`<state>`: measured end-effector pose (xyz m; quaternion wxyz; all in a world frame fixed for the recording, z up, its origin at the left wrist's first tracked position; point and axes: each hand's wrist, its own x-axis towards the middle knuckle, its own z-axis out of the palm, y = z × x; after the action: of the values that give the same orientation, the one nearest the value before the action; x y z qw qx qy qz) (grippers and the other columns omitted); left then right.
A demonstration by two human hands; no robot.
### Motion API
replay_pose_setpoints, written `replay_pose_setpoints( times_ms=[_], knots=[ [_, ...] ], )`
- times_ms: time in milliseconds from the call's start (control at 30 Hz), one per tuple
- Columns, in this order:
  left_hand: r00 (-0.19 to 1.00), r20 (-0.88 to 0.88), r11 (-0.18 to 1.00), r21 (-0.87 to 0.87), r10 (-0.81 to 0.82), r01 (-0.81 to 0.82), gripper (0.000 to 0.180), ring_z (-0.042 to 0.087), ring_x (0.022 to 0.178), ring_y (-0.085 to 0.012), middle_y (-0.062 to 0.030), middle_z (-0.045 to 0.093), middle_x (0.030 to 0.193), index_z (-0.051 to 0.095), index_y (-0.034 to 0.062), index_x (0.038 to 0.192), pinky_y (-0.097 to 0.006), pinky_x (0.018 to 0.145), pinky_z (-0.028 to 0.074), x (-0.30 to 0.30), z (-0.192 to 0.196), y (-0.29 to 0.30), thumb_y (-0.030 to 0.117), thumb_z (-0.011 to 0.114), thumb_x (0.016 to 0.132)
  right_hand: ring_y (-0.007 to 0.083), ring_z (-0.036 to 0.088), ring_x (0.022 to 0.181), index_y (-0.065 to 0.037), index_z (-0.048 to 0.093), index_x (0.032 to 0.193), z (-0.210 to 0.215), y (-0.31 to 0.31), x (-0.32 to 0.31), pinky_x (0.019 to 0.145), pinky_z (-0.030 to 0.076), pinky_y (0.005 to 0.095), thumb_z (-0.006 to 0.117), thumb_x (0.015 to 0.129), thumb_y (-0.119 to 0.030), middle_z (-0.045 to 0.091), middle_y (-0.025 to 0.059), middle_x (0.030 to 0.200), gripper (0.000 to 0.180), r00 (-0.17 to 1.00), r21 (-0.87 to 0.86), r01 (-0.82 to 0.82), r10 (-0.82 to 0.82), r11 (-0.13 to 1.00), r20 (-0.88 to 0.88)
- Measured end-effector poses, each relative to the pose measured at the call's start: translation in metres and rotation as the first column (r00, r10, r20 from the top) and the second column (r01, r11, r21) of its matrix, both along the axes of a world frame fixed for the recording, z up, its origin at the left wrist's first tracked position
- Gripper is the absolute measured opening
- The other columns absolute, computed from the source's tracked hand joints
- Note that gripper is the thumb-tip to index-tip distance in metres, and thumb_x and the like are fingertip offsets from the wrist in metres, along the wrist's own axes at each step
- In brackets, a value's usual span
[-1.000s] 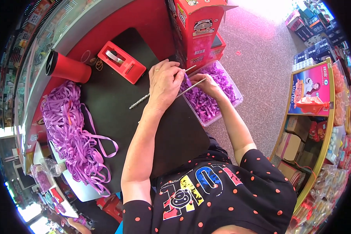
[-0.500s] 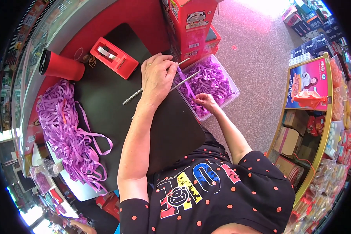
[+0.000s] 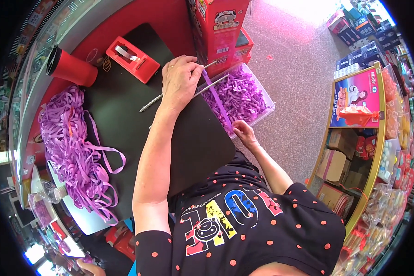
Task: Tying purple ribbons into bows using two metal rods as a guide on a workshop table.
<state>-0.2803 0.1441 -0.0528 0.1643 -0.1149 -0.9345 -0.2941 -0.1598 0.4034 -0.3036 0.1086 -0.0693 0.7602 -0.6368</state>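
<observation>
A purple ribbon strip [image 3: 219, 102] runs taut along the dark tabletop's [image 3: 202, 152] right edge. My left hand [image 3: 180, 79] lies over thin metal rods [image 3: 151, 103] on the table, thumb and fingers closed on the strip's far end. Below, at the table edge, my right hand [image 3: 245, 133] pinches the near end. The rods pass under or beside my left hand and jut past the edge over a clear plastic bin [image 3: 263, 118] heaped with short purple ribbon pieces [image 3: 244, 94]. A large tangle of long purple ribbon [image 3: 73, 142] lies at the table's left.
A red tape dispenser [image 3: 134, 60], a red tumbler [image 3: 73, 66] and rubber bands [image 3: 106, 63] sit at the back left. Tall red boxes [image 3: 221, 32] stand behind the bin. Shelves [image 3: 340, 161] of packages line the right. Another person's hand [image 3: 89, 267] shows at lower left.
My right hand has drawn nearer my body, and more of the ribbon strip now stretches between my hands. My left hand keeps its place on the rods. The whole view has shifted slightly.
</observation>
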Motion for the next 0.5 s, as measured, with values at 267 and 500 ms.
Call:
replay_pose_setpoints(
  times_ms=[267, 500],
  knots=[
    [1.000, 0.009, 1.000, 0.000, -0.010, 0.010, 0.025, 0.050, 0.117, -0.0239, -0.0049, 0.064, 0.112, 0.072, 0.0066, 0.088, -0.039, 0.101, 0.032, -0.004, -0.006, -0.003, 0.027, 0.057, 0.089, 0.0103, 0.059, 0.081, -0.004, 0.061, 0.105, 0.060, 0.023, 0.045, 0.074, 0.048, 0.0259, 0.064, 0.088, -0.006, 0.064, 0.0045, 0.090, 0.017, 0.993, -0.089, 0.114, -0.118, 0.989, -0.032],
    [0.999, -0.031, 0.999, -0.043, -0.025, 0.024, 0.024, 0.055, 0.110, -0.0256, -0.0048, 0.065, 0.112, 0.070, 0.0050, 0.087, -0.040, 0.096, 0.038, -0.003, -0.004, -0.004, 0.025, 0.057, 0.089, 0.0190, 0.063, 0.087, -0.002, 0.066, 0.102, 0.102, 0.032, 0.056, 0.076, 0.049, 0.0286, 0.064, 0.086, -0.008, 0.065, 0.0092, 0.094, 0.017, 0.987, 0.170, -0.059, 0.083, 0.984, -0.138]
  ],
)
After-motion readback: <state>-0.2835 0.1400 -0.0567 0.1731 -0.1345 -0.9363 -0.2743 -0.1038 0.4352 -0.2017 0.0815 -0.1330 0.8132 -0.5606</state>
